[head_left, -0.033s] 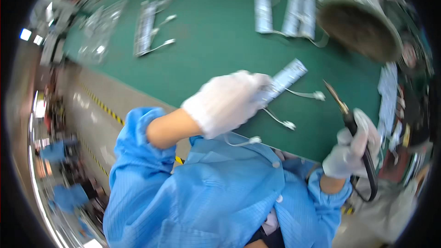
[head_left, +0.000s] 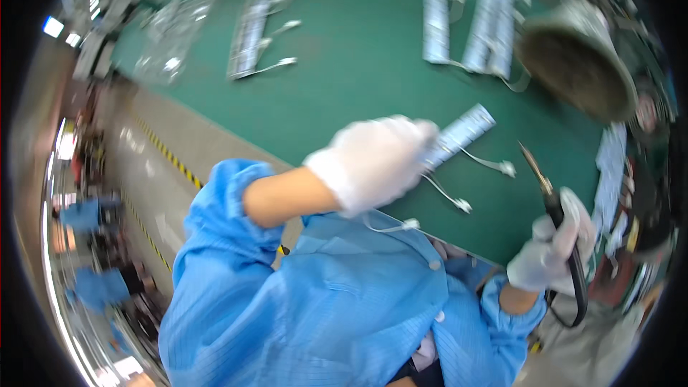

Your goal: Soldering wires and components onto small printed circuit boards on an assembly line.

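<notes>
A white-gloved left hand, my left hand (head_left: 376, 161), is closed around the near part of a narrow whitish LED strip board (head_left: 464, 131). Short white leads with plugs hang from this board; one white plug (head_left: 507, 168) points right, and another lead comes out below my glove near the table edge. My right hand (head_left: 555, 247), also gloved, grips a soldering iron (head_left: 550, 197) by its black handle. The iron's bare metal tip points up and left, apart from the board. My left fingertips are partly hidden behind the glove's back.
A fume hood cone (head_left: 573, 64) stands at the right. Similar boards lie at the back (head_left: 435, 21) and in a stack at the right edge (head_left: 608, 172). More boards with leads (head_left: 251, 36) and clear plastic bags (head_left: 172, 39) rest on the left of the green table (head_left: 337, 50).
The whole view has shifted slightly, so the table things appear a little lower and further right. Both hands keep their holds on the board and the soldering iron.
</notes>
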Motion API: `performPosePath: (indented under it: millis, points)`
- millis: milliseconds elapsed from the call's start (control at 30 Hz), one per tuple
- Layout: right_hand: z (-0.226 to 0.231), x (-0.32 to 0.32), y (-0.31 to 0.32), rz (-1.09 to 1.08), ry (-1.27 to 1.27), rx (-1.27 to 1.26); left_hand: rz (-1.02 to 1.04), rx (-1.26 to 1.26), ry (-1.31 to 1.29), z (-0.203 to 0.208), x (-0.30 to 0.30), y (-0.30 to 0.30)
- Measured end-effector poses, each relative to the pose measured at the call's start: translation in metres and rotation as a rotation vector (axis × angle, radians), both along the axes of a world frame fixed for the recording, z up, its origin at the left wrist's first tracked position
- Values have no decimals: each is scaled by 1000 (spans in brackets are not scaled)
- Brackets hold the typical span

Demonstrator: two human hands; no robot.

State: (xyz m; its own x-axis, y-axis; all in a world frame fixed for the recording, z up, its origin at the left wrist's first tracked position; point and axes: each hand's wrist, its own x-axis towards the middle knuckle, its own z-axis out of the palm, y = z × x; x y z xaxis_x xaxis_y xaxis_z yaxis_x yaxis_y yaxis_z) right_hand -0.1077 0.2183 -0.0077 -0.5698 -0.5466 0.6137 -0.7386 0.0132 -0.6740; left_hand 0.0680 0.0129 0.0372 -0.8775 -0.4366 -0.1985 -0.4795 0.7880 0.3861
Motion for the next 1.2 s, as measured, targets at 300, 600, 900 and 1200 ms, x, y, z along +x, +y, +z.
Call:
performPosePath:
  millis: [300, 600, 900, 1200]
  points:
    - [12, 15, -10, -194, 771, 135, -43, 160, -162, 10, 12, -4]
    - [6, 8, -9, -224, 637, 187, 883, -133, 376, 62, 132, -168]
    - [10, 5, -8, -172, 666, 195, 945, -492, 26, -10, 166, -255]
    - [14, 22, -39, -240, -468, -184, 387, -236, 374, 34, -21, -226]
